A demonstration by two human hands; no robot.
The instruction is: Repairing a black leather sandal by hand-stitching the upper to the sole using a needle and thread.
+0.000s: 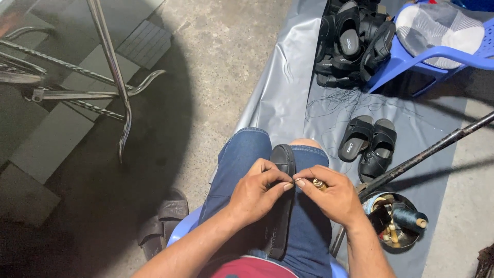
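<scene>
A black sandal (283, 157) lies lengthwise on my lap, between my knees in blue jeans. My left hand (256, 191) grips the sandal's side, thumb and fingers pinched at its edge. My right hand (329, 193) pinches a thin thread at the same spot and holds a small wooden-handled awl (320, 184) in its fingers. The two hands touch at their fingertips over the sandal. The sandal's near end is hidden under my left hand.
A pair of black sandals (368, 145) lies on the grey sheet (280, 98) to the right. A pile of black sandals (352, 41) sits by a blue plastic chair (411, 62). A round tin with thread spools (399, 221) stands at my right. A dark rod (432, 149) slants across. Metal table legs (110, 72) at left.
</scene>
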